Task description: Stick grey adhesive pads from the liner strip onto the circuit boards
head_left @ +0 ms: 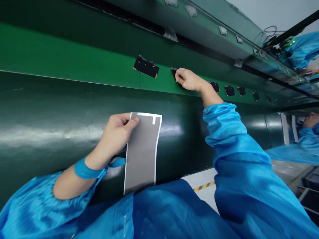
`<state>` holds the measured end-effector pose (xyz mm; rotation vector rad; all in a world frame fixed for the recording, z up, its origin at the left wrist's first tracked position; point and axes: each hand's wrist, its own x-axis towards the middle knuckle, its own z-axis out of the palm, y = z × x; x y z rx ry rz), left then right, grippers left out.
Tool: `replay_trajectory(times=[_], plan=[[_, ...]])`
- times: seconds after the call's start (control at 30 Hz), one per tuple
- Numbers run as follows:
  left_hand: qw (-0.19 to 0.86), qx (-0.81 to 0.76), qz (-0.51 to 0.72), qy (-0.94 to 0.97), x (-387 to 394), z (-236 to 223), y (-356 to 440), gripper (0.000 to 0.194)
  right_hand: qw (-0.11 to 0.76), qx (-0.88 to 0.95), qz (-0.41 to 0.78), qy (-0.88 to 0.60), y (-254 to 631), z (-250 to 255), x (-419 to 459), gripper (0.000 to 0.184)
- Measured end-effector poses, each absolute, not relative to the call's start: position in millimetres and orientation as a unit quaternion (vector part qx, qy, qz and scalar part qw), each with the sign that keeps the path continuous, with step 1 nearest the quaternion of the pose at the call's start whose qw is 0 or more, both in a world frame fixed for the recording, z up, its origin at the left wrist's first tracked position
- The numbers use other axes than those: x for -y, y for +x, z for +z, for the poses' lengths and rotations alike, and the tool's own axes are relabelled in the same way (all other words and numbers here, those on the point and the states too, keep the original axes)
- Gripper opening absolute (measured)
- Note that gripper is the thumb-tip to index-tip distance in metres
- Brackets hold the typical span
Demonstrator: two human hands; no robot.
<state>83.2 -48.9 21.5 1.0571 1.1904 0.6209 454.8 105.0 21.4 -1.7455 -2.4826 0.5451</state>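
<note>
My left hand [119, 132] pinches the top left corner of a long grey sheet [142, 149] with a white border, thumb on its face. The sheet hangs down in front of my body, slightly curved. Reaching forward to the green belt, my right hand [188, 79] has its fingers closed at a thin black board [173, 71]. The fingers cover most of that board; only its left end shows. To its left lies another black board [146, 67], flat, with small orange patches at its corners.
More black boards [229, 90] lie in a row along the green belt [74, 56] to the right. Small clear plastic-like pieces [191, 11] sit on the upper ledge. A dark green work surface [62, 109] runs before me. Blue sleeves of co-workers [305, 49] show at right.
</note>
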Motion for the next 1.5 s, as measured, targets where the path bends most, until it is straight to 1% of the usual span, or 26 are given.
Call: replay_trajectory(times=[0.13, 0.4, 0.53, 0.6, 0.63, 0.7, 0.8, 0.87, 0.9, 1.0, 1.17, 1.33, 1.5], plan=[[0.660, -0.527, 0.266, 0.465, 48, 21, 84, 0.034, 0.025, 0.805, 0.172, -0.567, 462, 21, -104, 0.025], [0.669, -0.517, 0.277, 0.457, 48, 22, 85, 0.033, 0.045, 0.793, 0.145, -0.591, 473, 8, -98, 0.028], [0.669, -0.517, 0.279, 0.456, 48, 22, 85, 0.030, 0.015, 0.747, 0.075, -0.660, 477, 7, -93, 0.020], [0.668, -0.516, 0.282, 0.456, 49, 22, 84, 0.030, 0.019, 0.710, 0.027, -0.704, 473, 14, -87, 0.024], [0.666, -0.516, 0.284, 0.457, 49, 21, 84, 0.031, 0.037, 0.700, 0.009, -0.713, 466, 19, -82, 0.028], [0.662, -0.518, 0.286, 0.460, 50, 21, 84, 0.034, 0.098, 0.712, 0.006, -0.695, 441, 29, -66, 0.031], [0.658, -0.513, 0.285, 0.471, 51, 22, 83, 0.037, 0.176, 0.784, 0.099, -0.587, 376, 39, -26, 0.021], [0.651, -0.513, 0.286, 0.481, 51, 23, 83, 0.036, 0.202, 0.818, 0.165, -0.513, 328, 41, 4, 0.014], [0.645, -0.515, 0.286, 0.486, 51, 24, 84, 0.035, 0.213, 0.824, 0.178, -0.494, 307, 40, 18, 0.014], [0.629, -0.515, 0.293, 0.504, 51, 24, 84, 0.034, 0.233, 0.821, 0.164, -0.495, 267, 36, 46, 0.019], [0.644, -0.500, 0.315, 0.485, 52, 23, 85, 0.034, 0.240, 0.813, 0.112, -0.519, 259, 25, 58, 0.030], [0.688, -0.489, 0.336, 0.418, 52, 16, 86, 0.033, 0.257, 0.827, 0.070, -0.495, 260, 19, 68, 0.041], [0.719, -0.457, 0.359, 0.381, 52, 10, 86, 0.030, 0.256, 0.831, 0.085, -0.487, 258, 15, 79, 0.043]])
